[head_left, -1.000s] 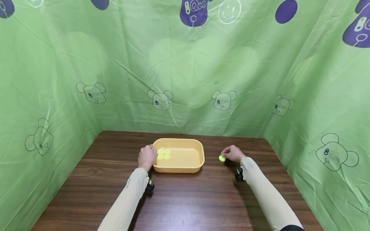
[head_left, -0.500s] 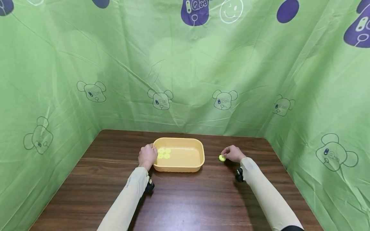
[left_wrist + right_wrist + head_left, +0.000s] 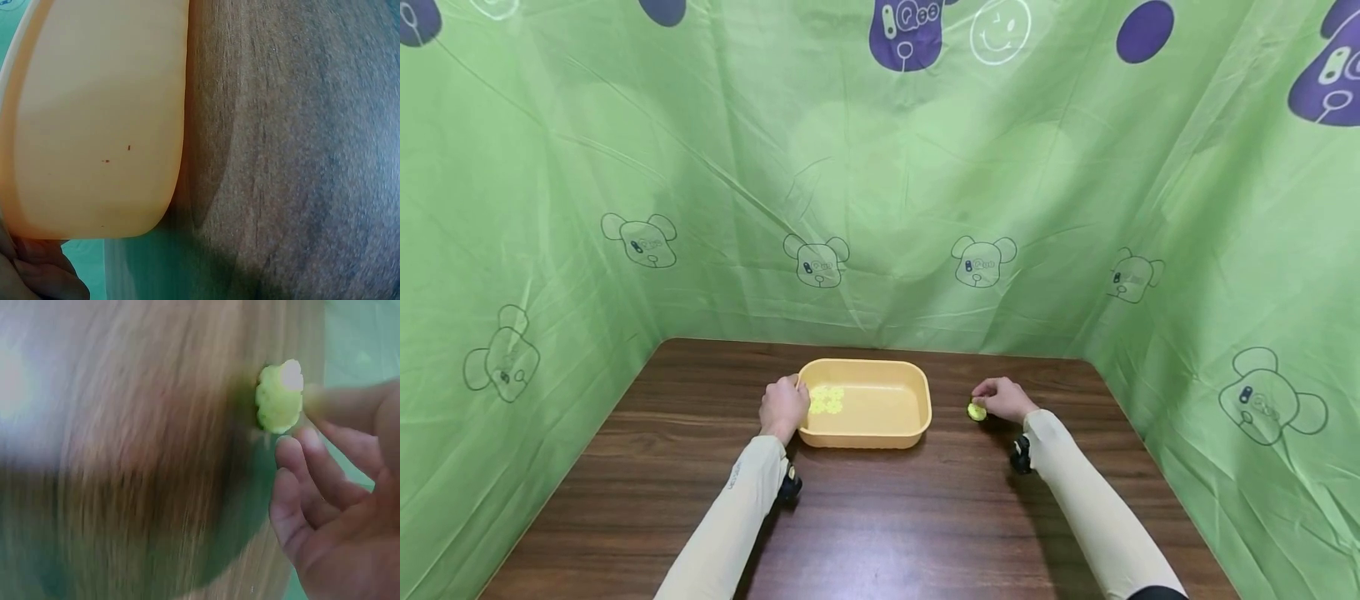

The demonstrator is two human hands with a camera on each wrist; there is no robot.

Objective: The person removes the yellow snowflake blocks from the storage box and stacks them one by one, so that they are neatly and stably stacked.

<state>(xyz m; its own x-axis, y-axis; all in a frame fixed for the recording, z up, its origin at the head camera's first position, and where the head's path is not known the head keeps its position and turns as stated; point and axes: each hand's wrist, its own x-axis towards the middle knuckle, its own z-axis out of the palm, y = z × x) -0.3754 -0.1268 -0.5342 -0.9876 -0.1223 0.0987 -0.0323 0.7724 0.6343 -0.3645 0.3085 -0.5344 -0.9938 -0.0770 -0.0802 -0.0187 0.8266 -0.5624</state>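
Edges of the brown table [image 3: 880,521] meet green cloth [image 3: 895,167] at the back, and the yellow tray [image 3: 865,441] stands near this far edge, a little left of the middle. To the right of the tray, a strip of wood separates it from the right hand [image 3: 1003,399]; toward the person, a wider stretch of wood lies between the two forearms. The left hand [image 3: 783,407] has its fingers curled on the left end of the tray, gripping it at the rim. The right hand pinches a scalloped yellow-green piece [image 3: 977,412] with its fingertips, low over the table; whether the piece touches the wood, I cannot tell. Inside the tray, at its left end, yellow pieces [image 3: 827,400] lie close together in a group. The table has a dark wood grain and shines near the front. The cloth has folds, outlined bear heads [image 3: 817,264] and purple shapes.
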